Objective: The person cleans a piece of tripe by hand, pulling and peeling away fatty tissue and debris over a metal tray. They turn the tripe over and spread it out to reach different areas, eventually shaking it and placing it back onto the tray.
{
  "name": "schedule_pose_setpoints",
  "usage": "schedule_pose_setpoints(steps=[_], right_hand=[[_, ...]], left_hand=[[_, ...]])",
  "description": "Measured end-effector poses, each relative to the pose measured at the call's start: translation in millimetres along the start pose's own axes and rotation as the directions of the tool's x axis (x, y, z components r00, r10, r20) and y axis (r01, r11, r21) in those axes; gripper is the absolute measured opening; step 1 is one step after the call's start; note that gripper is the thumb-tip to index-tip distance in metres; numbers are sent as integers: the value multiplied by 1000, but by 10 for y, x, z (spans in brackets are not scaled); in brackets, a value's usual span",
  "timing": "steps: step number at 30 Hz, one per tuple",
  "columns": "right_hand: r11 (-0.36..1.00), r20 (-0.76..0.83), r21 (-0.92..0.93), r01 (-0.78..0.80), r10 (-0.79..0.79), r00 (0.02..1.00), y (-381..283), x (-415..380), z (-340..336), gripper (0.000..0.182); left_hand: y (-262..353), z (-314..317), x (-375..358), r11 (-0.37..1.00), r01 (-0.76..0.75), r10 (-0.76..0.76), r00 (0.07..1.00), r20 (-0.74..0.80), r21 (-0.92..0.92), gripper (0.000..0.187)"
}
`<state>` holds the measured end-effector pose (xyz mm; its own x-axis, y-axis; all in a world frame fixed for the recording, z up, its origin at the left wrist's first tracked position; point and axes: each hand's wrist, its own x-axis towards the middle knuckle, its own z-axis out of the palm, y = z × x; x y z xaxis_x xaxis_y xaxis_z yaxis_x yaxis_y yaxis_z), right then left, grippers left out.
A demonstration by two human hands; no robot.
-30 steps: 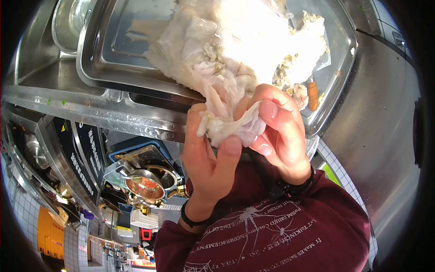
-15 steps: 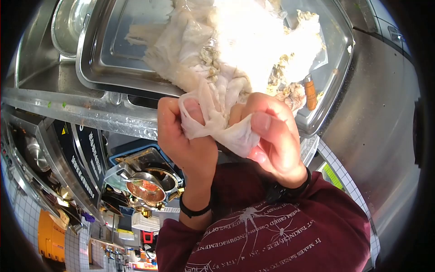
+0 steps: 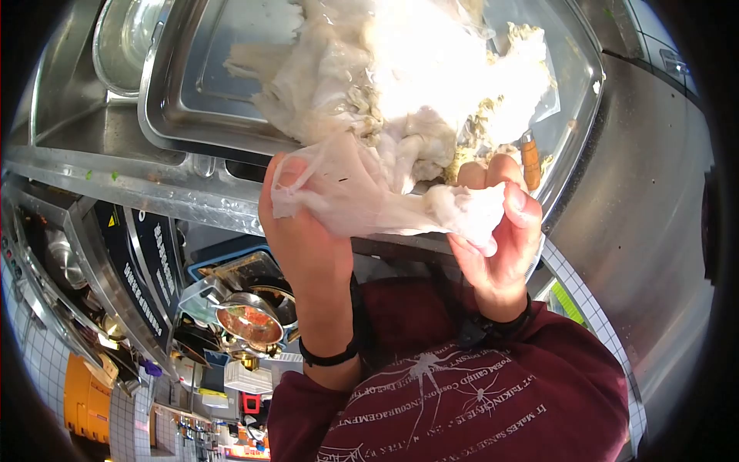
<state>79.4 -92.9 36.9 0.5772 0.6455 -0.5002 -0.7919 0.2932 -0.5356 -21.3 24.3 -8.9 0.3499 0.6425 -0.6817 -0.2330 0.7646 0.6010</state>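
Note:
A pale, slippery, membrane-like piece of what looks like tripe (image 3: 362, 192) is stretched sideways between my two hands over the tray's near edge. My left hand (image 3: 304, 239) grips its left end, and thin strands cross the fingers. At the other end, my right hand (image 3: 504, 231) pinches a thicker bunched part between thumb and fingers. The piece seems to run back into a large whitish heap of tripe (image 3: 323, 85) with frilly edges, partly washed out by glare. A wooden-handled tool (image 3: 530, 162) lies just beyond my right hand, its working end hidden.
The heap sits in a wide steel tray (image 3: 154, 115) over a metal sink. A round clear bowl (image 3: 115, 54) stands at upper left. Below on the left are a pot with red contents (image 3: 250, 322) and black kitchen equipment (image 3: 142, 262). A steel surface (image 3: 631, 162) runs along the right.
My hands have drawn apart, the right moving rightward and the left slightly left. The bunched piece between them has been pulled out into a wide, thin sheet.

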Motion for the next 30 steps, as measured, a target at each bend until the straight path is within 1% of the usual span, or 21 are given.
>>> schedule_pose_setpoints(steps=[1,3,7,9,13,15,16,18,19,21,22,23,25,26,27,28,29,30], right_hand=[[1000,2,0,-1,1,1000,8,1,1,27],[992,-62,123,3,5,998,27,-11,-5,26],[995,-27,95,11,-9,1000,-14,-18,-73,25],[994,-139,110,-5,20,990,-29,-26,-56,23],[996,-91,91,-18,26,996,-52,-30,-119,23],[988,-130,156,-2,23,991,-62,-55,-124,23],[988,-125,157,-2,21,992,-69,-65,-118,23],[994,-141,105,-28,43,989,-90,-83,-90,23],[993,-129,113,-21,36,991,-101,-95,-61,23],[994,-132,103,-21,35,991,-137,-76,16,23],[996,-52,89,9,-5,999,-142,-64,26,23],[996,-61,92,0,6,998,-149,-56,50,22],[994,-8,107,10,-9,1000,-123,11,67,20],[999,-25,46,5,-4,1000,-170,68,197,19],[996,-3,90,-24,24,1000,-234,106,291,17],[993,51,-110,39,-34,998,-285,163,352,15],[947,113,-300,117,-87,990,-334,261,393,15],[786,183,-572,235,-157,971,-410,380,398,19]], left_hand=[[12,11,1,1000,-2,2,1000,-1,0,18],[37,44,-7,995,64,-68,996,-56,-71,15],[82,18,6,993,80,-84,995,-51,-92,16],[149,51,0,998,47,-48,999,-25,-40,17],[178,-26,57,997,27,-28,999,-23,-66,19],[217,-36,80,1000,-29,29,999,-22,10,17],[253,-30,86,999,-34,35,999,-20,10,17],[365,12,104,993,-61,63,998,-22,102,14],[423,-21,135,991,-75,77,997,-13,107,14],[515,-130,245,994,-72,56,981,184,87,22],[580,-88,271,991,-101,80,976,203,92,22],[667,-30,294,989,-108,85,975,205,101,21],[849,88,358,983,-150,122,966,227,110,21],[950,162,430,978,-139,98,964,245,156,21],[1054,262,490,970,-133,76,962,263,204,22],[1136,380,514,961,-145,95,973,211,235,24],[1224,500,543,952,-158,119,980,157,263,27],[1348,590,581,948,-152,106,979,172,281,24]])
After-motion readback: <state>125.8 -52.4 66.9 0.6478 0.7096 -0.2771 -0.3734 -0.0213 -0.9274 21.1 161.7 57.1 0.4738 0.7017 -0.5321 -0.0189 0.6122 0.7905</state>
